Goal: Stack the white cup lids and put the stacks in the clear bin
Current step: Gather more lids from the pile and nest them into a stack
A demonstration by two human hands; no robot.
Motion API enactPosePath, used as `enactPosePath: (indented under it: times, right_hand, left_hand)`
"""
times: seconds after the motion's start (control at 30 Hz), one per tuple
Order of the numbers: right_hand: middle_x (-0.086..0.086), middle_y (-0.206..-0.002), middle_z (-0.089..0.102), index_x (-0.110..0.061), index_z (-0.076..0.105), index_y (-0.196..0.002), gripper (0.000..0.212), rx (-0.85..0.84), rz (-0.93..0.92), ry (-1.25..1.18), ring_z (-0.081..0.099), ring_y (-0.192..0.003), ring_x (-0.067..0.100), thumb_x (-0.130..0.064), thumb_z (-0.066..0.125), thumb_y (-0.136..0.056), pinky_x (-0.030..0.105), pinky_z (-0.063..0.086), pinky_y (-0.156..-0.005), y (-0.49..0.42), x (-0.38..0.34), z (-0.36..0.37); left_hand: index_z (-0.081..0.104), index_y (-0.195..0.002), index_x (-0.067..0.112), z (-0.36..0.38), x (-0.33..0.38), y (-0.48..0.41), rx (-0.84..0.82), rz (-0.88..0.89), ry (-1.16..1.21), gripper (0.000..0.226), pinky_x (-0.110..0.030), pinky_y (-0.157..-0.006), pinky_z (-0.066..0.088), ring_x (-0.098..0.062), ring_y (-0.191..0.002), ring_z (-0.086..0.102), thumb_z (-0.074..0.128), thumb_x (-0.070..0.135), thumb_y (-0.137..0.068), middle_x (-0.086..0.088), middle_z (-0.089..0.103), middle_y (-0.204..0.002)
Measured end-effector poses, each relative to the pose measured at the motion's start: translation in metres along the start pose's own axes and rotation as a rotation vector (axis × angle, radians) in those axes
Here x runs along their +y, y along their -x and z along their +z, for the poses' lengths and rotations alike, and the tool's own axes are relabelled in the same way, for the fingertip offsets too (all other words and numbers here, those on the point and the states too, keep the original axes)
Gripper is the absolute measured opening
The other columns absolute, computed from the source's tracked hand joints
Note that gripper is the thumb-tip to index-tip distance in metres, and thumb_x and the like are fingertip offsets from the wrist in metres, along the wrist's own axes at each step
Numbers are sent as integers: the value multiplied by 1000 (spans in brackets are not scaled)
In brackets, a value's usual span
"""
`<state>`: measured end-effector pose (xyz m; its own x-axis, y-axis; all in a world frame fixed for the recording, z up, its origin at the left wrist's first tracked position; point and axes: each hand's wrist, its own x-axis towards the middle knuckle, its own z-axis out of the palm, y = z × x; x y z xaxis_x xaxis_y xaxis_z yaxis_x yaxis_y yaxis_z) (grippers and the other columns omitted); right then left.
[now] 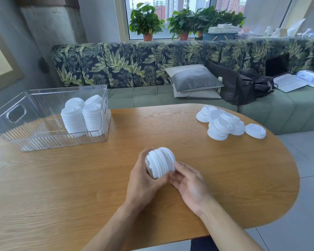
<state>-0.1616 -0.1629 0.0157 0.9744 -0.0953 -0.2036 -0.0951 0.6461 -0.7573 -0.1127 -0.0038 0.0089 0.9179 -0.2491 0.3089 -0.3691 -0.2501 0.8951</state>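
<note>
Short stack of white plastic cup lids (160, 162), ribbed rims showing, held on its side just above the oval wood-grain tabletop (80, 178), near the front edge.

Left hand (143, 182) curled round the stack's left end and underside. Right hand (190, 185) fingers nearly straight, tips pressing the right-end lid.

Rims look uneven, not fully nested. Risk: the squeeze goes off-axis and the lids fan or pop out sideways. If the right hand lets go, the left alone may not contain the row.

Clear ribbed plastic bin (11, 113), far left, well apart, holds four upright lid stacks (83, 115) crowded at its right end. Risk: setting a new stack down clips and topples them.

Loose heap of white lids (221, 124) far right, unsorted. Single lid (255, 130) beside it lies near the table edge and a careless reach could knock it off.
</note>
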Motion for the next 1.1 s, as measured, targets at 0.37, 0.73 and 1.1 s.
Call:
enactPosePath:
  times: [0.37,0.73,1.1]
  right_hand:
    - [14,-114,73,-10,71,-112,20,28,-9,-118,73,-100,21,-14,71,-93,31,59,-84,0,0,-1]
    - [17,-127,71,-10,58,-131,30,65,8,-254,72,-112,26,-17,59,-102,39,54,-95,-1,-5,-5]
    - [17,-110,77,-6,73,-113,23,194,-118,255,71,-96,26,-24,65,-101,39,61,-82,-13,-14,-2]
  left_hand:
    - [34,-142,51,5,2,6,68,64,-197,90,-10,-85,46,4,-121,53,80,66,-66,23,50,-135]
    - [38,-142,47,4,-3,8,134,107,-138,91,-14,-92,48,-10,-122,59,94,39,-70,20,52,-139]
    - [25,-142,63,6,1,7,-2,134,-297,89,-13,-74,48,16,-117,49,75,69,-68,30,43,-130]
